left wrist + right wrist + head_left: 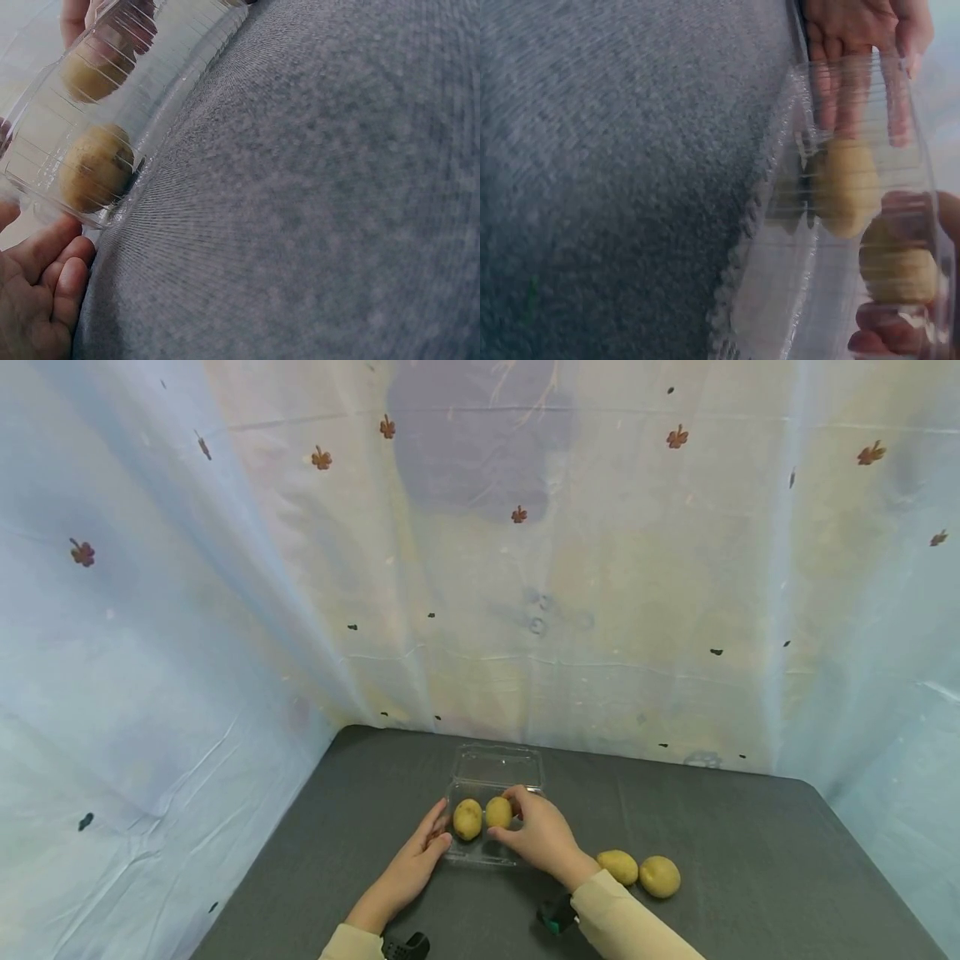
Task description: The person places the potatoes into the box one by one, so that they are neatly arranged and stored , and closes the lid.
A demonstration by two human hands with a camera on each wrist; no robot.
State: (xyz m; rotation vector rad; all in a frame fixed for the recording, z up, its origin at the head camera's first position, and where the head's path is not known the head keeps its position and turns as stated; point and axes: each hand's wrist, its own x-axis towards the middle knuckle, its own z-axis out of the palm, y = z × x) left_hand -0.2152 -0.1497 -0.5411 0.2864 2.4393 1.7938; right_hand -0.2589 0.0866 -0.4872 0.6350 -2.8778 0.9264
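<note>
A clear plastic clamshell box (480,857) lies on the dark table with its lid (498,766) tipped back on the far side. One yellow potato (467,820) rests in its left part. My right hand (543,835) pinches a second potato (498,812) between thumb and fingers, beside the first and within the box walls. In the left wrist view that held potato (94,79) appears raised off the box floor. My left hand (416,860) touches the box's left end from outside, fingers extended along the wall and thumb near the front corner.
Two more potatoes, an oblong one (618,867) and a rounder one (660,877), lie on the table (720,827) right of the box, close to my right forearm. A pale patterned sheet (600,610) hangs behind the table and at its sides.
</note>
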